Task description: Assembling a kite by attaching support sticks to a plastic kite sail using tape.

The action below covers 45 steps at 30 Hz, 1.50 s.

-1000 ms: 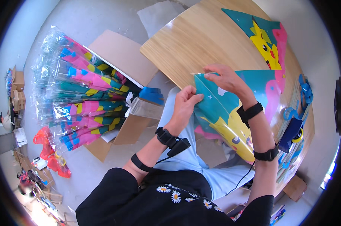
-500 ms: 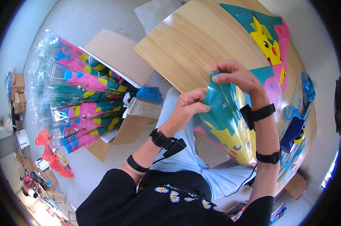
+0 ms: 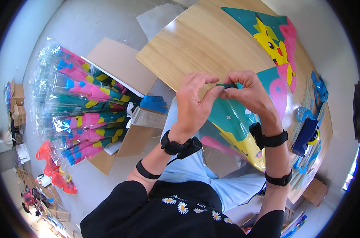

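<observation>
A glossy teal kite (image 3: pixel 227 117) with a yellow cartoon figure and pink edging hangs from my hands, above my lap and beside the table edge. My right hand (image 3: pixel 249 92) pinches its folded top corner between thumb and fingers. Against the same fold, my left hand (image 3: pixel 195 104) closes its thumb and forefinger, the fingertips almost meeting those of the right. The exact grip inside the fold is partly hidden. Beyond my right hand, another printed kite (image 3: pixel 273 43) lies flat on the wooden table (image 3: pixel 188 43), with a second teal and pink piece (image 3: pixel 278 89) nearer me.
To the left, an open cardboard box (image 3: pixel 120 65) holds several kites in clear sleeves (image 3: pixel 82 107). A blue bundle (image 3: pixel 154 104) rests at its edge. On the table's right lie blue ribbons (image 3: pixel 319 89) and a dark blue case (image 3: pixel 305 137). Red plastic bags (image 3: pixel 55 166) are on the floor.
My left hand has moved up and right to the kite's top corner, next to my right hand. The corner is now folded over, and the right hand has dropped slightly.
</observation>
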Each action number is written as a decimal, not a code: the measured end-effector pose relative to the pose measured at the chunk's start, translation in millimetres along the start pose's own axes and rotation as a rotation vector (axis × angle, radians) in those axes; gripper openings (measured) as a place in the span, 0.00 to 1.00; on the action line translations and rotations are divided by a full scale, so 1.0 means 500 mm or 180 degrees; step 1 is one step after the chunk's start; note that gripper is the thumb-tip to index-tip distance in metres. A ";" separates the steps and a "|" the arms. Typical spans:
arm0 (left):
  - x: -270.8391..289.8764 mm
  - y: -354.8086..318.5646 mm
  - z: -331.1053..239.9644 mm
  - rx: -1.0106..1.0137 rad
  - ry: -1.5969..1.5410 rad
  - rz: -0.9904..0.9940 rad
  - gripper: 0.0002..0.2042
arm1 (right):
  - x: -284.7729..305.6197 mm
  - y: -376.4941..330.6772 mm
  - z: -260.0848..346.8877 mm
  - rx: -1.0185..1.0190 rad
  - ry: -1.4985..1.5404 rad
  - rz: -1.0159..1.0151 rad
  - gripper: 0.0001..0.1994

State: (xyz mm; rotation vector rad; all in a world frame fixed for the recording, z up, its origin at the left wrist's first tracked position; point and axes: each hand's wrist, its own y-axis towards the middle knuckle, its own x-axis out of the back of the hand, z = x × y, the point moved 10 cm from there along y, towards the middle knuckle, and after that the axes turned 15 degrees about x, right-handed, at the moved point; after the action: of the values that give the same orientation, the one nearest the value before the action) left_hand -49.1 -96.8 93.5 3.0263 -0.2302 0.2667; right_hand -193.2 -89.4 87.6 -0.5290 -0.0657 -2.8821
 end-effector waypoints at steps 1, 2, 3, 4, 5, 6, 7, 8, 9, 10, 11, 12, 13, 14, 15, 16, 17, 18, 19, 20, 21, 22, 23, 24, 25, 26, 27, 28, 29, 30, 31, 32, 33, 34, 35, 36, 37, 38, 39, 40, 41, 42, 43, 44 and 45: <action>-0.003 -0.003 0.003 -0.0002 0.0000 0.0007 0.09 | 0.002 -0.002 0.007 -0.0006 -0.0092 0.0005 0.07; -0.008 -0.002 0.023 0.0290 -0.0292 0.0107 0.07 | 0.003 -0.004 0.012 -0.0011 -0.0183 0.0012 0.07; -0.013 -0.003 0.041 0.0582 -0.0582 0.0205 0.07 | 0.004 -0.006 0.014 -0.0012 -0.0181 0.0008 0.07; -0.013 -0.005 0.039 0.0582 -0.0580 0.0207 0.07 | 0.005 -0.007 0.017 -0.0003 -0.0182 0.0004 0.07; -0.024 -0.007 0.056 0.0950 -0.1004 0.0449 0.06 | 0.004 -0.009 0.019 0.0007 -0.0183 0.0002 0.08; -0.039 -0.012 0.071 0.1315 -0.1427 0.0696 0.06 | 0.006 -0.011 0.017 0.0008 -0.0183 -0.0004 0.08; -0.038 -0.014 0.068 0.1312 -0.1425 0.0700 0.06 | 0.006 -0.013 0.012 -0.0019 -0.0248 0.0026 0.08; -0.040 -0.016 0.068 0.1389 -0.1569 0.0759 0.05 | 0.006 -0.015 0.009 -0.0046 -0.0313 0.0056 0.09; -0.042 -0.018 0.070 0.1467 -0.1713 0.0818 0.05 | 0.003 -0.017 0.010 -0.0044 -0.0312 0.0052 0.09; -0.040 -0.019 0.072 0.1465 -0.1710 0.0821 0.05 | 0.005 -0.018 0.017 0.0025 -0.0275 -0.0087 0.08; -0.043 -0.020 0.075 0.1498 -0.1772 0.0882 0.04 | 0.008 -0.018 0.023 0.0093 -0.0237 -0.0227 0.08; -0.047 -0.022 0.077 0.1534 -0.1837 0.0952 0.04 | 0.008 -0.019 0.021 0.0088 -0.0240 -0.0238 0.08; -0.048 -0.023 0.076 0.1535 -0.1836 0.0967 0.04 | 0.005 -0.017 0.025 0.0212 -0.0014 -0.0261 0.07; -0.051 -0.024 0.073 0.1507 -0.1825 0.1027 0.04 | 0.003 -0.016 0.030 0.0335 0.0212 -0.0285 0.07; -0.051 -0.025 0.070 0.1479 -0.1809 0.1070 0.04 | 0.001 -0.015 0.032 0.0336 0.0218 -0.0287 0.07; -0.049 -0.026 0.070 0.1481 -0.1802 0.1070 0.04 | -0.005 -0.015 0.029 0.0221 0.0262 -0.0250 0.07; -0.047 -0.027 0.070 0.1478 -0.1726 0.1088 0.03 | -0.010 -0.015 0.025 0.0106 0.0307 -0.0213 0.07; -0.047 -0.029 0.068 0.1473 -0.1653 0.1114 0.03 | -0.011 -0.014 0.028 0.0104 0.0310 -0.0223 0.07; -0.046 -0.029 0.065 0.1474 -0.1646 0.1122 0.03 | -0.010 -0.014 0.031 0.0105 0.0033 -0.0183 0.07; -0.046 -0.029 0.059 0.1474 -0.1677 0.1148 0.03 | -0.010 -0.013 0.034 0.0107 -0.0243 -0.0142 0.07; -0.048 -0.030 0.054 0.1473 -0.1711 0.1184 0.04 | -0.009 -0.015 0.036 0.0103 -0.0243 -0.0160 0.07; -0.047 -0.034 0.055 0.1469 -0.1705 0.1203 0.04 | -0.001 -0.017 0.042 0.0161 -0.0400 -0.0251 0.08; -0.068 -0.048 0.059 0.1542 -0.1732 0.1609 0.04 | 0.007 -0.019 0.049 0.0219 -0.0558 -0.0344 0.08; -0.090 -0.064 0.060 0.1601 -0.1754 0.2034 0.05 | 0.009 -0.020 0.046 0.0219 -0.0572 -0.0382 0.08; -0.092 -0.073 0.067 0.1580 -0.1746 0.2077 0.05 | 0.024 -0.021 0.071 0.0658 -0.1032 -0.0646 0.07; -0.102 -0.093 0.076 0.1638 -0.1624 0.2246 0.07 | 0.036 -0.032 0.105 0.1094 -0.1501 -0.0909 0.07; -0.109 -0.111 0.080 0.1699 -0.1494 0.2395 0.08 | 0.033 -0.039 0.111 0.1096 -0.1517 -0.0941 0.07; -0.111 -0.121 0.079 0.1750 -0.1546 0.2401 0.11 | 0.051 -0.069 0.155 0.1514 -0.1977 -0.1549 0.07; -0.120 -0.126 0.070 0.1726 -0.1540 0.2443 0.11 | 0.062 -0.114 0.199 0.1927 -0.2443 -0.2161 0.08; -0.112 -0.127 0.071 0.1916 -0.1737 0.2222 0.10 | 0.045 -0.138 0.211 0.1953 -0.2428 -0.2173 0.08; -0.099 -0.126 0.075 0.2092 -0.1935 0.1986 0.09 | 0.018 -0.174 0.228 0.1821 -0.2627 -0.2159 0.10; -0.097 -0.126 0.069 0.2053 -0.1933 0.1990 0.09 | -0.009 -0.219 0.246 0.1680 -0.2856 -0.2154 0.12; -0.095 -0.125 0.074 0.2165 -0.1995 0.1945 0.08 | -0.058 -0.260 0.250 0.1639 -0.2775 -0.2010 0.15; -0.107 -0.128 0.070 0.2278 -0.2077 0.1965 0.07 | -0.106 -0.296 0.245 0.1594 -0.2872 -0.1781 0.16; -0.115 -0.134 0.050 0.2236 -0.2070 0.1993 0.07 | -0.156 -0.318 0.214 0.1218 -0.3143 -0.1284 0.17; -0.129 -0.144 0.015 0.2204 -0.2205 0.2040 0.07 | -0.180 -0.341 0.192 0.0933 -0.3172 -0.1120 0.18; -0.136 -0.154 -0.014 0.2180 -0.2325 0.2090 0.07 | -0.195 -0.355 0.169 0.0642 -0.3180 -0.0967 0.19; -0.146 -0.170 -0.038 0.2140 -0.2396 0.2306 0.08 | -0.195 -0.366 0.166 0.0621 -0.3206 -0.1021 0.19; -0.152 -0.179 -0.057 0.2109 -0.2383 0.2360 0.08 | -0.179 -0.377 0.164 0.0448 -0.3425 -0.1183 0.18; -0.158 -0.187 -0.080 0.2045 -0.2476 0.2423 0.08 | -0.163 -0.389 0.161 0.0270 -0.3641 -0.1347 0.17; -0.164 -0.195 -0.101 0.1982 -0.2569 0.2490 0.08 | -0.154 -0.399 0.154 0.0254 -0.3670 -0.1402 0.17; -0.165 -0.198 -0.122 0.1762 -0.2397 0.2551 0.09 | -0.134 -0.411 0.144 0.0095 -0.3791 -0.1512 0.16; -0.169 -0.204 -0.135 0.1725 -0.2391 0.2612 0.09 | -0.111 -0.425 0.142 -0.0070 -0.3909 -0.1623 0.14; -0.176 -0.213 -0.155 0.1587 -0.2377 0.2748 0.08 | -0.089 -0.444 0.169 0.0293 -0.3796 -0.1894 0.10; -0.177 -0.219 -0.171 0.1448 -0.2358 0.2862 0.08 | -0.068 -0.463 0.187 0.0292 -0.3824 -0.1941 0.10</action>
State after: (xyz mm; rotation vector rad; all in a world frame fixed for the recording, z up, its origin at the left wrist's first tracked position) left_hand -132.2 32.7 152.7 3.0268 -1.7738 -0.8829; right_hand -179.4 151.0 161.5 -2.4326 -0.6074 -2.5014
